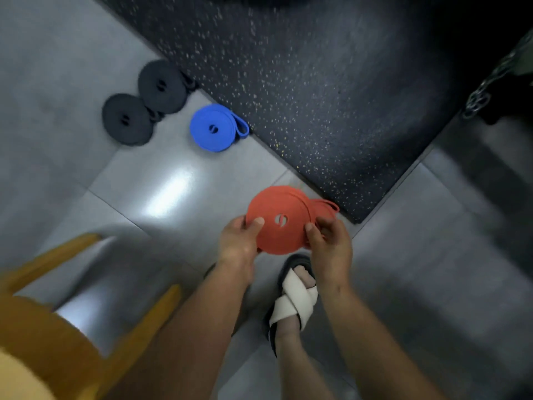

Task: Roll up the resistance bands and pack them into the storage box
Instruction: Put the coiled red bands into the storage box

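Gripping a flat coiled orange rubber resistance band (278, 219) above the grey tiled floor (57, 82), the left hand (238, 241) pinches its left edge with the thumb on top, while the right hand (328, 243) holds the right edge beside the loose end loop. Beneath them stands a foot in a white cross-strap sandal (292, 301). Farther off on the tiles lie a rolled blue band (215, 128) and two rolled black bands (144, 102), near a speckled black rubber mat (317, 82). A wooden stool (72, 313) stands at left.

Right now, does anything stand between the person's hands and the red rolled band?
Nothing visible does: the left hand and right hand hold the red band roll by its edges. No storage box shows, so the way there cannot be judged.
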Demonstrator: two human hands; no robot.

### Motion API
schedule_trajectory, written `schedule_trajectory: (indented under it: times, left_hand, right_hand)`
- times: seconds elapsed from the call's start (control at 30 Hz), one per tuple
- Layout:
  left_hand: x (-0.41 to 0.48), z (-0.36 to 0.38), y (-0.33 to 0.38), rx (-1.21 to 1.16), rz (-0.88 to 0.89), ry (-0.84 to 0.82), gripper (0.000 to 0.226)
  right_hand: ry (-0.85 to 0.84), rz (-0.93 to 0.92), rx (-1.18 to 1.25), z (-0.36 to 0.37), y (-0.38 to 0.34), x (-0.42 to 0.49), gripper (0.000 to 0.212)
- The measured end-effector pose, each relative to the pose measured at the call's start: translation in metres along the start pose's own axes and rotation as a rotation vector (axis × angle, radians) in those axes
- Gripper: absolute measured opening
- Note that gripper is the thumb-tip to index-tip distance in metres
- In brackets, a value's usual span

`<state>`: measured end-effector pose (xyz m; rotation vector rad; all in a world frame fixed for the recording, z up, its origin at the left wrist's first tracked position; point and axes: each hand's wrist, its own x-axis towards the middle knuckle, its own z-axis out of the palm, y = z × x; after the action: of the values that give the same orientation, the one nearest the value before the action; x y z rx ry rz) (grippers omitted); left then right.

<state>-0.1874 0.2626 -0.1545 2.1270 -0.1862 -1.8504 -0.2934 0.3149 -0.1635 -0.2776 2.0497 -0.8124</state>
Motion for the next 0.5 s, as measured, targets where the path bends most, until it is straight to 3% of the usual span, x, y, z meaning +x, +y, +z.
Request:
schedule_trajectory:
  times: [0.1, 0.17, 0.27, 0.4, 0.5]
  left_hand:
    - [-0.06, -0.028, 0.0, 0.009, -0.018, -0.043, 0.012]
    - [-0.105, -0.047, 0.005, 0.026, -0.019, -0.071, 0.021]
    - [-0.177, -0.072, 0.025, 0.121, 0.032, -0.111, 0.007]
    - [-0.272, -0.094, 0.062, 0.555, 0.277, -0.145, 0.014]
    - [-0.337, -0.109, 0.079, 0.762, 0.358, -0.243, 0.017]
  right_hand:
    - [0.042, 0.05, 0.113, -0.021, -0.026, -0.06, 0.015]
    - [0.047, 0.079, 0.171, -0.037, -0.046, -0.107, 0.015]
    - [0.047, 0.055, 0.115, -0.062, -0.073, -0.17, 0.012]
    - [0.118, 0.007, 0.124, -0.092, -0.116, -0.255, 0.017]
    - [0.19, -0.032, 0.221, -0.117, -0.138, -0.315, 0.01]
